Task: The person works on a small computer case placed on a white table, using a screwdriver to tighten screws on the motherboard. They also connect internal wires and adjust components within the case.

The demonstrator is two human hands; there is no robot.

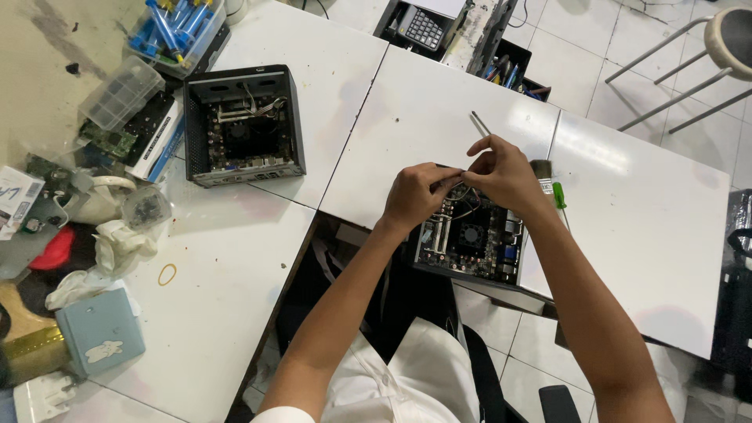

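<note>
The white bench (642, 235) carries 2 opened small computer cases. The nearer open case (470, 239) sits at the bench's front edge, its circuit board and fan exposed. Both hands work at its far rim: the left hand (415, 196) has its grip curled and pressed together on thin wires (462, 194) there, and the right hand (501, 174) pinches the same wires from the other side. The second black case (241, 125) stands well apart to the left. A green-handled screwdriver (558, 196) lies just beside the right wrist.
</note>
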